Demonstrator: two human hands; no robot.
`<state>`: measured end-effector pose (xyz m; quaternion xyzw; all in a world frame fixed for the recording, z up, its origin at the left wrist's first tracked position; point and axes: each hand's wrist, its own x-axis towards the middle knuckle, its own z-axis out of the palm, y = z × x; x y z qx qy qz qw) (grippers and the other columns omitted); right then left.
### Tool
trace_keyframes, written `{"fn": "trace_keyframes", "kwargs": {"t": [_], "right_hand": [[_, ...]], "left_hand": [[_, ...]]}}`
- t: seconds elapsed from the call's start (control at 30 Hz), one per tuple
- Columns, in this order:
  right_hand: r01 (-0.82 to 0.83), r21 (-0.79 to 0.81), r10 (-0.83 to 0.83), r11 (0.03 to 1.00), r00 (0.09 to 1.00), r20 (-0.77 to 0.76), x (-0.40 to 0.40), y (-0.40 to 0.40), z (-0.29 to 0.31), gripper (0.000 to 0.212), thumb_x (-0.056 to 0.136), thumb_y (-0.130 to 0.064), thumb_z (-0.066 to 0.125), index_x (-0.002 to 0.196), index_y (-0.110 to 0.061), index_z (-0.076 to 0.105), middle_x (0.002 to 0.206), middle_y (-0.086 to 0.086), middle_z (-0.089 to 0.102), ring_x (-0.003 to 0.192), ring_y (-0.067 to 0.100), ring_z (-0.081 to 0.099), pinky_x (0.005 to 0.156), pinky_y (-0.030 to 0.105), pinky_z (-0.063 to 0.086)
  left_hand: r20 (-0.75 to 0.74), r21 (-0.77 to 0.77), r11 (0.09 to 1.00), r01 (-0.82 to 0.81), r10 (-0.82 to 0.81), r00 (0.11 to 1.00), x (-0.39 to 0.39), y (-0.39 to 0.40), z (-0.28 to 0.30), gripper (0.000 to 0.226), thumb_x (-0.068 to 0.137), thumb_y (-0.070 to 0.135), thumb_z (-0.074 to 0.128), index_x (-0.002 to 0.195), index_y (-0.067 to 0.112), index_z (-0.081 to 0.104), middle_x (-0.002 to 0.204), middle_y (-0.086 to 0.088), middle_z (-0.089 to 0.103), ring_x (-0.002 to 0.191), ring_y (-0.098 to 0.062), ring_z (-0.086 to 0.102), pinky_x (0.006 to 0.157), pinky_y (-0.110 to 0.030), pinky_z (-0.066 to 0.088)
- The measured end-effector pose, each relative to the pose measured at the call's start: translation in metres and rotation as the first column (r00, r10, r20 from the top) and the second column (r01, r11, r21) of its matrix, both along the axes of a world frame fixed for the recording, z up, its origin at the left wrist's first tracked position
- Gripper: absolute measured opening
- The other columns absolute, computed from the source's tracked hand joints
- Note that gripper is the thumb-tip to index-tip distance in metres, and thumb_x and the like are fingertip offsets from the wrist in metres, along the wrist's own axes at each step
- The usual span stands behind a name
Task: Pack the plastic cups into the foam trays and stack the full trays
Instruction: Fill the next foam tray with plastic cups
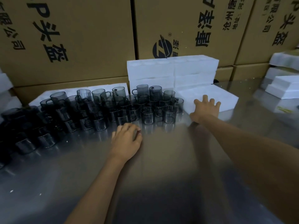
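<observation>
Several smoky-grey plastic cups (100,109) with handles crowd the left and middle of the steel table (161,175), some stacked two high. A white foam tray (216,96) lies flat to their right. My right hand (205,109) rests on its near left part with fingers spread, thumb at the tray's front edge. My left hand (126,141) lies on the table just in front of the cups, fingers loosely curled and holding nothing. A stack of foam trays (171,71) stands behind the cups.
Large cardboard boxes (80,38) wall off the back of the table. More foam pieces (284,84) are piled at the far right, and a foam sheet (69,92) lies behind the cups on the left.
</observation>
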<state>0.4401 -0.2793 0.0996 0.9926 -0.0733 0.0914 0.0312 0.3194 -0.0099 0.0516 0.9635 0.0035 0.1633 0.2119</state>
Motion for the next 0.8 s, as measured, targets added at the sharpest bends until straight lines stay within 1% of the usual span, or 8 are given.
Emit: {"fn": "trace_keyframes", "kwargs": {"t": [0.07,0.2,0.33,0.4,0.5,0.57,0.7,0.8], "right_hand": [[0.034,-0.066,-0.033,0.997,0.999,0.013,-0.011,0.004,0.004,0.036,0.090,-0.036,0.058,0.125,-0.028,0.057,0.140,0.008,0.035,0.125,0.033,0.039,0.111,0.047,0.021],[0.087,-0.150,-0.090,0.985,0.996,-0.017,-0.037,0.012,0.010,0.033,0.092,-0.034,0.053,0.123,-0.030,0.062,0.138,0.007,0.036,0.121,0.029,0.041,0.111,0.046,0.021],[0.077,-0.171,-0.092,0.982,0.992,-0.082,-0.075,0.027,0.017,0.034,0.093,-0.034,0.052,0.124,-0.025,0.062,0.141,0.009,0.033,0.124,0.030,0.040,0.113,0.048,0.025],[0.058,-0.130,-0.073,0.990,0.990,-0.120,-0.098,0.036,0.018,0.035,0.092,-0.034,0.054,0.124,-0.022,0.062,0.140,0.009,0.032,0.125,0.029,0.039,0.110,0.047,0.032],[0.016,-0.091,-0.029,0.996,0.989,-0.146,-0.134,0.049,0.017,0.035,0.092,-0.032,0.056,0.125,-0.020,0.062,0.139,0.009,0.030,0.125,0.029,0.038,0.106,0.046,0.039],[-0.011,-0.096,-0.004,0.995,0.988,-0.155,-0.155,0.056,0.019,0.036,0.092,-0.032,0.056,0.125,-0.020,0.062,0.138,0.009,0.030,0.125,0.029,0.037,0.106,0.046,0.039],[-0.095,-0.087,0.078,0.992,0.980,-0.181,-0.194,0.072,0.025,0.036,0.092,-0.033,0.055,0.125,-0.021,0.061,0.137,0.009,0.029,0.127,0.029,0.038,0.105,0.044,0.039],[-0.220,-0.050,0.208,0.974,0.960,-0.185,-0.225,0.090,0.029,0.036,0.092,-0.035,0.057,0.125,-0.021,0.060,0.135,0.009,0.029,0.125,0.028,0.038,0.101,0.040,0.037]], "left_hand": [[-0.014,-0.014,1.000,-0.002,0.002,1.000,0.000,0.001,0.002,0.024,0.099,0.035,0.049,0.119,0.030,0.059,0.133,0.010,0.051,0.125,-0.016,0.038,0.103,-0.036,0.027],[-0.044,-0.055,0.998,0.004,-0.007,0.999,-0.001,0.000,0.006,0.025,0.098,0.032,0.050,0.120,0.028,0.062,0.134,0.008,0.053,0.127,-0.018,0.038,0.104,-0.037,0.027],[-0.033,-0.250,0.968,-0.002,-0.007,0.999,-0.012,0.000,0.012,0.020,0.096,0.022,0.054,0.109,0.022,0.069,0.127,0.005,0.061,0.124,-0.021,0.046,0.107,-0.035,0.032],[-0.030,-0.368,0.930,-0.010,-0.001,1.000,-0.023,0.000,0.014,0.016,0.095,0.019,0.056,0.101,0.020,0.071,0.122,0.003,0.064,0.116,-0.022,0.054,0.106,-0.040,0.039],[-0.019,-0.445,0.895,-0.034,0.029,0.999,-0.042,0.000,0.015,0.013,0.095,0.019,0.057,0.092,0.024,0.069,0.108,0.000,0.069,0.097,-0.023,0.062,0.093,-0.038,0.049],[-0.015,-0.483,0.875,-0.033,0.029,0.999,-0.053,0.000,0.014,0.014,0.095,0.018,0.057,0.091,0.025,0.069,0.101,-0.001,0.069,0.093,-0.023,0.063,0.086,-0.034,0.050],[-0.003,-0.570,0.821,-0.023,0.026,1.000,-0.072,0.001,0.009,0.015,0.096,0.019,0.058,0.099,0.020,0.072,0.107,0.007,0.068,0.103,-0.011,0.060,0.079,-0.017,0.041],[0.032,-0.714,0.700,-0.002,0.035,0.999,-0.086,-0.001,0.013,0.014,0.098,0.021,0.057,0.098,0.026,0.069,0.102,0.014,0.066,0.106,-0.010,0.061,0.078,-0.010,0.042]]}}
